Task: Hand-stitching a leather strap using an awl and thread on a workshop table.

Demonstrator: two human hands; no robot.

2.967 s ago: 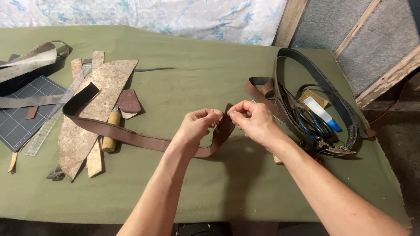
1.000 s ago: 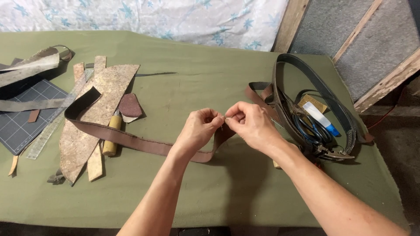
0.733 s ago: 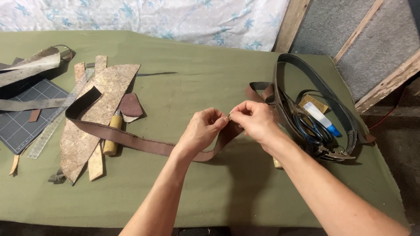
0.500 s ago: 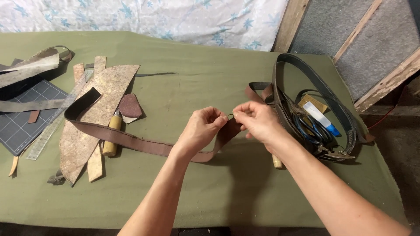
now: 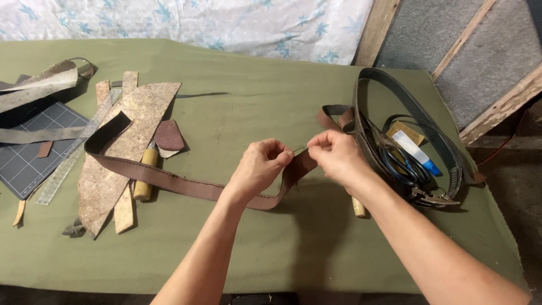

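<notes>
A long brown leather strap [image 5: 169,179] lies on its edge across the green table [image 5: 254,85], curving from the left pile to the middle. My left hand [image 5: 261,168] pinches the strap's upper edge near its right end. My right hand [image 5: 336,155] is closed just to the right, fingertips almost touching the left ones, with a thin needle or thread between them; it is too small to tell which. The strap's far end [image 5: 333,116] loops back toward a coiled dark belt.
A coiled dark belt [image 5: 435,130] at right rings blue-handled scissors [image 5: 403,166], a white glue tube [image 5: 415,151] and pliers. Rough leather pieces [image 5: 121,149], a wooden-handled tool [image 5: 145,178], a clear ruler and a dark cutting mat [image 5: 25,152] lie left. A wooden handle [image 5: 358,208] lies under my right forearm.
My hands have stayed over the strap's right end. The right hand has shifted slightly and come closer to the left, fingertips now nearly meeting.
</notes>
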